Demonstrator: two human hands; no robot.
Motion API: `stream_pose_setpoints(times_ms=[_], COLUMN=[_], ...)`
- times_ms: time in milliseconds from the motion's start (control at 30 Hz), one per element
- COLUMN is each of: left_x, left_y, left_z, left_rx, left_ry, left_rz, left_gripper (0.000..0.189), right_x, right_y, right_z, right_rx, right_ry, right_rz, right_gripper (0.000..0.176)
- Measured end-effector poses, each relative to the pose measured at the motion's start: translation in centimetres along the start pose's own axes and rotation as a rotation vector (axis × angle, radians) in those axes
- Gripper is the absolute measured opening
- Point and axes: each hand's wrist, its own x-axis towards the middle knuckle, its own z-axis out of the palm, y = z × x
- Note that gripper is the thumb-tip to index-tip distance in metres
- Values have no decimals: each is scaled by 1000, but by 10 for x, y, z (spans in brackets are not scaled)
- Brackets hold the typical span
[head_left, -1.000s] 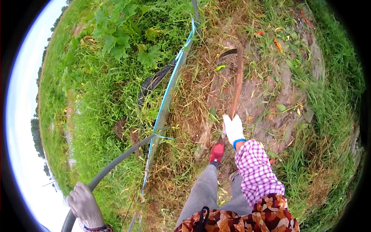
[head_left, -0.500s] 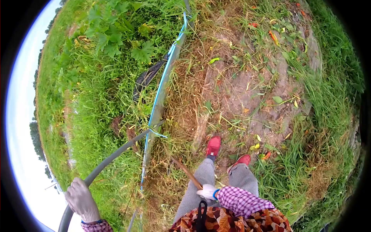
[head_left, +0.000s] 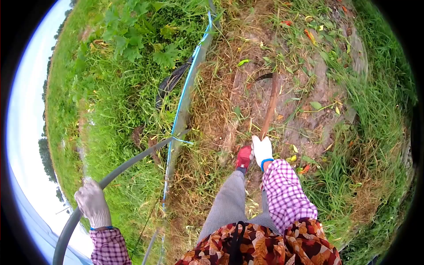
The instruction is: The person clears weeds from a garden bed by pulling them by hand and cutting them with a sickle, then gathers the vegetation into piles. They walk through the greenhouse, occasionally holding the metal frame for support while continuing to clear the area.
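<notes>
A white glove covers my left hand (head_left: 92, 203), whose fingers wrap round a thick grey curved pipe (head_left: 128, 167) at the lower left. The pipe runs up to a blue cord (head_left: 182, 104) along a translucent plastic edge. My right hand (head_left: 262, 150), also gloved, is closed on the wooden handle (head_left: 270, 108) of a tool above my red shoe (head_left: 244, 157). At the handle's far end a dark curved blade (head_left: 264, 77) shows over the ground.
Tall green weeds (head_left: 119, 101) grow left of the cord, with a crumpled black plastic strip (head_left: 172, 84) among them. Dry cut grass (head_left: 212, 101) and scattered red and yellow peppers (head_left: 310, 36) lie over the ground sheet. Long grass (head_left: 384, 88) stands on the right.
My right hand has moved up and right from beside my leg, swinging the tool forward so its blade now shows. My left hand stays on the pipe.
</notes>
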Motion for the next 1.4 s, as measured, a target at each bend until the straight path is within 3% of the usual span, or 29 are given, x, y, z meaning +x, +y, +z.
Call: stream_pose_setpoints(times_ms=[100,133,167,200,233,267,333,367,400,433,500,633,700,833,967,1067,1200,1300,1400], left_x=[0,0,0,0,0,0,1,1,1,0,2,6,10,15,23,26,27,35,37], left_y=[-1,0,0,-1,-1,-2,-2,-4,-5,-6,-4,1,4,9,14,15,14,17,21], left_z=[-2,-1,1,2,1,1,4,7,11,13,16,19,28,39,28,21,10,20,17], left_rx=[19,23,0,-24,-24,-25,-31,-42,-54,-59,-25,10,26,45,73,70,28,48,-5], left_ry=[-14,-9,-21,-32,-31,-12,2,18,36,36,60,41,-9,-39,-117,-155,-150,-201,-251], left_rz=[0,4,-8,-19,-15,-8,-4,20,42,41,53,51,40,119,142,152,192,240,186], left_gripper=[4,4,4,4,4,4,4,7,11,11,11,10,11,14,14,15,11,11,11], right_x=[13,8,1,-28,-53,-44,-100,-118,-130,-140,-137,-118,-99,-96,-116,-134,-194,-224,-239], right_y=[21,34,56,57,65,137,156,161,161,160,154,98,82,-16,-66,-54,-23,13,61], right_z=[31,40,52,60,63,62,51,39,34,29,23,-5,-31,-105,-213,-305,-375,-395,-394], right_rx=[-80,-326,-356,-554,-705,-859,-781,-827,-910,-928,-902,-651,-411,34,344,523,776,897,806], right_ry=[28,47,40,28,-88,-272,-523,-704,-825,-887,-891,-565,-311,36,257,337,446,574,500], right_rz=[9,9,110,145,201,142,356,300,379,300,357,417,207,72,-83,-94,-11,109,111], right_gripper=[29,38,45,43,52,52,37,33,43,42,39,31,23,20,22,22,32,34,34])
